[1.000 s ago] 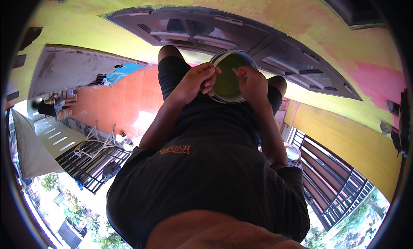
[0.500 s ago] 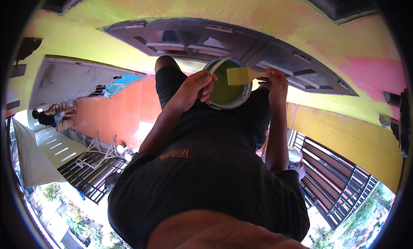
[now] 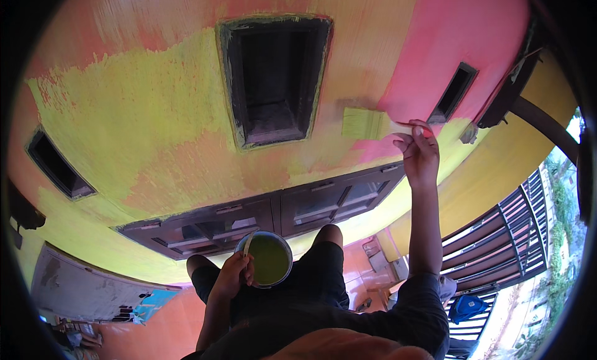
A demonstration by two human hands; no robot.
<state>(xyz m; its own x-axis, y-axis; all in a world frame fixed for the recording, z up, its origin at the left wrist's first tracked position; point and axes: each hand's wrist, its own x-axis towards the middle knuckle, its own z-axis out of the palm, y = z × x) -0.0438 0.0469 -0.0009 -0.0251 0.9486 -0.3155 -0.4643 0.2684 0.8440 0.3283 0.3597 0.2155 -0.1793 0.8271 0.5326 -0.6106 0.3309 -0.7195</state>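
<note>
My right hand is raised toward the wall, its fingers closed round the handle of a wide paintbrush. Yellow-green paint covers the brush head, which is at the wall between a dark window opening and a pink patch; whether the bristles touch the wall I cannot tell. Lower down, my left hand grips the pale handle of a paint bucket with green paint inside. The bucket hangs in front of my legs, its opening facing up.
The wall is part yellow-green, part orange and pink. It has a dark window opening and a wide brown window frame below. Dark railings stand at right; a grey panel is at lower left, above an orange floor.
My right hand has lifted the paintbrush from over the bucket up to the wall. The view has tilted upward, showing more wall. My left hand still holds the bucket.
</note>
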